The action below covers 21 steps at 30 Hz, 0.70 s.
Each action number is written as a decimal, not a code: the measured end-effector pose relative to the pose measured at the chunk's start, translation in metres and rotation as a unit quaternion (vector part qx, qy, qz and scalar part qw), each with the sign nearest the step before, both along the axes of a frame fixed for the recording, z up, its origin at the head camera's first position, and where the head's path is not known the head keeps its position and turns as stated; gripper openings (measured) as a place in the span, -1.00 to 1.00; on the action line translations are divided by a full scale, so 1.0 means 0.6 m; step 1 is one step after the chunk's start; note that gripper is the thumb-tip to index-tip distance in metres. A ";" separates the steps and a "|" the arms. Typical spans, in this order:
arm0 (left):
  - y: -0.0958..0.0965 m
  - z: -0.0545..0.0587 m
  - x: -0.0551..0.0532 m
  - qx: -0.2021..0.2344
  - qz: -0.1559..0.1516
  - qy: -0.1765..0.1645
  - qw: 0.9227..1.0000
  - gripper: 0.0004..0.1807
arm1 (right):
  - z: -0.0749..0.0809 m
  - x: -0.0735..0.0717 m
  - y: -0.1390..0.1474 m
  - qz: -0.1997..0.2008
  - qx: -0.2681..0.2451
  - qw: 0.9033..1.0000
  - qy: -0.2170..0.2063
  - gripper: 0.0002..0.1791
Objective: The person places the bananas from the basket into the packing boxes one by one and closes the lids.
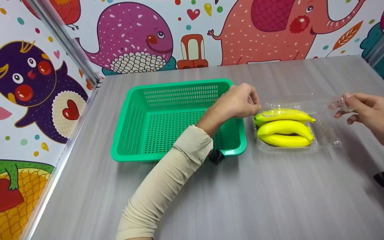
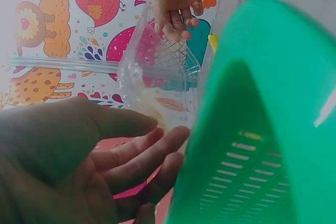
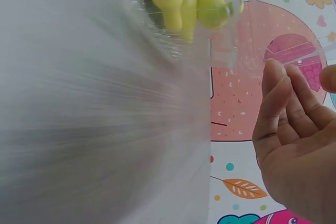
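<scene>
Several yellow bananas [image 1: 285, 128] lie in a clear plastic clamshell box [image 1: 268, 149] on the table, right of a green basket [image 1: 120, 133]. The box's see-through lid [image 2: 130, 74] stands raised above the fruit. My left hand [image 1: 233, 101] reaches over the basket's right end and pinches the lid's left side between thumb and fingers. At the lid's right corner, my right hand [image 1: 370, 113] pinches the thin plastic between thumb and forefinger, its other fingers loosely bent. In the right wrist view, the fingertips [image 3: 275, 69] meet the lid's edge.
The slatted green basket stands close to the left of the box, under my left forearm. A grey wood-grain table [image 1: 278, 200] spreads around both. Walls with cartoon animals [image 1: 135, 36] rise behind and on the left, joined by a metal corner strip [image 1: 72, 40].
</scene>
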State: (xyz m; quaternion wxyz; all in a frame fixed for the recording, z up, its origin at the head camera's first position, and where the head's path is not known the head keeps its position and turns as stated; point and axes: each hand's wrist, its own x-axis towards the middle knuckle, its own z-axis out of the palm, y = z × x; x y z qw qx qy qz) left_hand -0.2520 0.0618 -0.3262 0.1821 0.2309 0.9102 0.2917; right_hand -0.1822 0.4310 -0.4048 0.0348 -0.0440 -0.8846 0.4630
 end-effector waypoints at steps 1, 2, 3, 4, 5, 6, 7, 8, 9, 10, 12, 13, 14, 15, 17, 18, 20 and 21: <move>0.001 -0.001 0.002 -0.006 -0.002 0.004 1.000 -0.89 | -0.003 0.002 0.000 -0.001 0.004 1.000 -0.003 -0.58; 0.002 -0.002 0.004 -0.014 -0.005 0.009 1.000 -0.89 | -0.005 0.004 0.000 -0.002 0.010 1.000 -0.006 -0.58; 0.003 -0.003 0.006 -0.021 -0.007 0.014 1.000 -0.89 | -0.007 0.005 -0.001 -0.002 0.017 1.000 -0.008 -0.57; 0.004 -0.004 0.008 -0.027 -0.008 0.020 0.999 -0.89 | -0.009 0.007 -0.001 -0.002 0.024 1.000 -0.009 -0.54; 0.006 -0.006 0.010 -0.035 -0.009 0.026 0.999 -0.89 | -0.011 0.008 -0.002 -0.003 0.029 1.000 -0.011 -0.51; 0.007 -0.007 0.012 -0.042 -0.011 0.033 0.999 -0.90 | -0.012 0.009 -0.002 -0.003 0.032 0.999 -0.014 -0.49; 0.008 -0.008 0.014 -0.050 -0.012 0.040 0.998 -0.90 | -0.013 0.010 -0.002 -0.002 0.034 0.999 -0.015 -0.49; 0.009 -0.009 0.016 -0.058 -0.014 0.048 0.997 -0.90 | -0.014 0.011 -0.002 -0.002 0.036 0.999 -0.017 -0.49; 0.010 -0.009 0.018 -0.065 -0.014 0.055 0.996 -0.91 | -0.015 0.012 -0.003 -0.001 0.038 0.999 -0.020 -0.48; 0.011 -0.010 0.021 -0.073 -0.015 0.062 0.995 -0.93 | -0.016 0.012 -0.003 0.000 0.039 0.999 -0.023 -0.49; 0.014 -0.012 0.026 -0.088 -0.017 0.077 0.993 -0.97 | -0.018 0.013 -0.004 0.002 0.045 0.999 -0.028 -0.50; 0.016 -0.013 0.028 -0.095 -0.016 0.083 0.992 -0.98 | -0.019 0.014 -0.004 0.003 0.049 0.998 -0.029 -0.50; 0.017 -0.014 0.031 -0.101 -0.018 0.089 0.991 -0.93 | -0.021 0.014 -0.004 0.004 0.053 0.998 -0.029 -0.50; 0.019 -0.014 0.033 -0.107 -0.019 0.095 0.989 -0.86 | -0.022 0.015 -0.005 0.006 0.054 0.998 -0.028 -0.51; 0.023 -0.016 0.037 -0.122 -0.023 0.106 0.987 -0.71 | -0.024 0.017 -0.005 0.009 0.056 0.998 -0.024 -0.52; 0.025 -0.016 0.040 -0.129 -0.024 0.112 0.985 -0.66 | -0.026 0.018 -0.005 0.012 0.057 0.998 -0.021 -0.52; 0.030 -0.018 0.044 -0.144 -0.030 0.120 0.982 -0.60 | -0.028 0.020 -0.006 0.016 0.057 0.998 -0.020 -0.52; 0.032 -0.018 0.046 -0.153 -0.032 0.123 0.980 -0.59 | -0.029 0.022 -0.006 0.018 0.058 0.998 -0.020 -0.52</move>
